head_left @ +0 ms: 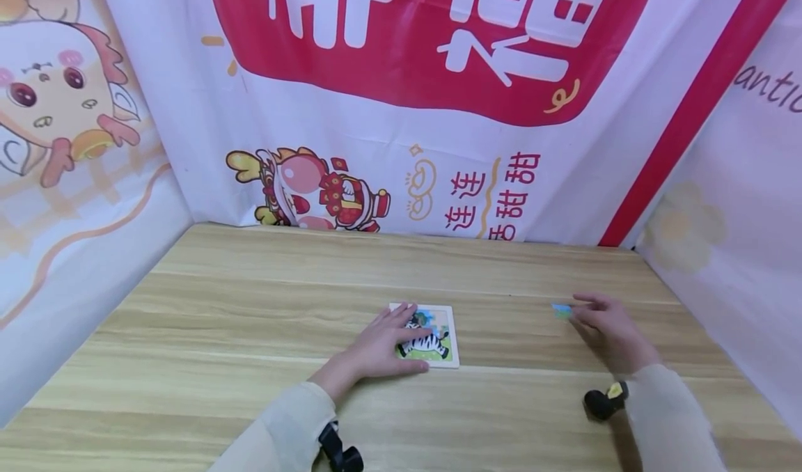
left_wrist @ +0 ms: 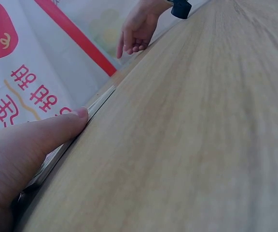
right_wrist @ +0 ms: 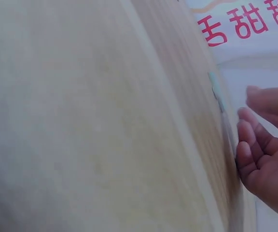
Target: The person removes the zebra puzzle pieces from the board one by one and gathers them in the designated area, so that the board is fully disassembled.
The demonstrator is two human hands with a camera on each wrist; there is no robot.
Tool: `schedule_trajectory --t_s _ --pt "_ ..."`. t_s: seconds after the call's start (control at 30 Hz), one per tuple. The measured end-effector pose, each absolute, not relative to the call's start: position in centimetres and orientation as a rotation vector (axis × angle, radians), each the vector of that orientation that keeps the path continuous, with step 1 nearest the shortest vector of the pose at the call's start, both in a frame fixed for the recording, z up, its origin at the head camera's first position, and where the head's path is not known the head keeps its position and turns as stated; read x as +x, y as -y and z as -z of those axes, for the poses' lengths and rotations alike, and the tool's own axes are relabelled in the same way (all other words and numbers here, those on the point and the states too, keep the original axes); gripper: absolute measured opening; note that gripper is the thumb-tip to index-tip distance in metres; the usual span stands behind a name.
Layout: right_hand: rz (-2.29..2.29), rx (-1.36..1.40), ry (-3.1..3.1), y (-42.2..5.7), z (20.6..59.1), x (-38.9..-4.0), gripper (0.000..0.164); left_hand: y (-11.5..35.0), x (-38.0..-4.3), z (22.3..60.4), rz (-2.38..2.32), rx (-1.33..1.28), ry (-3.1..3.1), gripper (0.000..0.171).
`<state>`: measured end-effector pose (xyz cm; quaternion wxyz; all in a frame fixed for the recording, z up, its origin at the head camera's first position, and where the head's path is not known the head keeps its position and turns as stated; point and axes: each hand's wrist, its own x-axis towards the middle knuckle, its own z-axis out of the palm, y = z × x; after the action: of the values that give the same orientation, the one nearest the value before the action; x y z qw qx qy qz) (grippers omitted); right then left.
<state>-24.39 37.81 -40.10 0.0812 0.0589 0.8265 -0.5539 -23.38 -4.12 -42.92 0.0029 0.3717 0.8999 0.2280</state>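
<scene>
A square zebra jigsaw puzzle (head_left: 438, 354) in a white frame lies on the table. My left hand (head_left: 385, 343) rests over its left side with fingers spread, covering part of the picture. In the left wrist view, the left thumb (left_wrist: 64, 129) lies along the frame's edge (left_wrist: 100, 100). Off to the right, a small blue-and-green puzzle piece (head_left: 561, 310) lies on the wood. My right hand (head_left: 609, 324) is just to the right of that piece. In the right wrist view, its fingers are loosely curled, the thumb apart from them, and the piece (right_wrist: 217, 91) sits just beyond the fingertips.
The wooden table (head_left: 250, 305) reaches back to a printed cloth (head_left: 351, 117) hanging behind it. More printed cloth stands at the left (head_left: 75, 200) and right (head_left: 739, 249) sides. Each wrist carries a small black camera, such as the right-hand camera (head_left: 600, 404).
</scene>
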Motion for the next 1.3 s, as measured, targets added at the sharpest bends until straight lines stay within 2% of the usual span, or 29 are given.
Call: schedule_trajectory --t_s 0.07,0.13,0.37,0.6,0.8,1.1,1.3 --pt "1.734 0.19 -2.409 -37.6 39.7 -23.9 0.056 4.0 -23.4 43.0 -0.729 1.162 -2.818 0.065" --pt "1.607 0.129 -2.518 -37.1 39.2 -23.6 0.056 3.9 -23.4 43.0 -0.735 1.157 -2.819 0.066" --pt "1.574 -0.182 -2.685 -33.4 37.9 -23.8 0.048 4.0 -23.4 43.0 -0.754 1.13 -2.814 0.067" --pt "1.568 -0.142 -2.589 -28.1 36.5 -24.1 0.048 4.3 -23.1 42.8 -0.791 1.103 -2.786 0.066" --pt "1.613 -0.302 -2.584 -23.7 36.9 -24.6 0.035 5.0 -22.7 42.1 -0.804 1.092 -2.791 0.065" --pt "1.577 -0.148 -2.563 -19.2 37.6 -24.9 0.032 5.7 -22.5 42.1 -0.764 1.166 -2.786 0.066" --pt "1.607 -0.158 -2.525 -17.4 38.9 -24.9 0.033 5.9 -22.4 42.4 -0.729 1.201 -2.805 0.063"
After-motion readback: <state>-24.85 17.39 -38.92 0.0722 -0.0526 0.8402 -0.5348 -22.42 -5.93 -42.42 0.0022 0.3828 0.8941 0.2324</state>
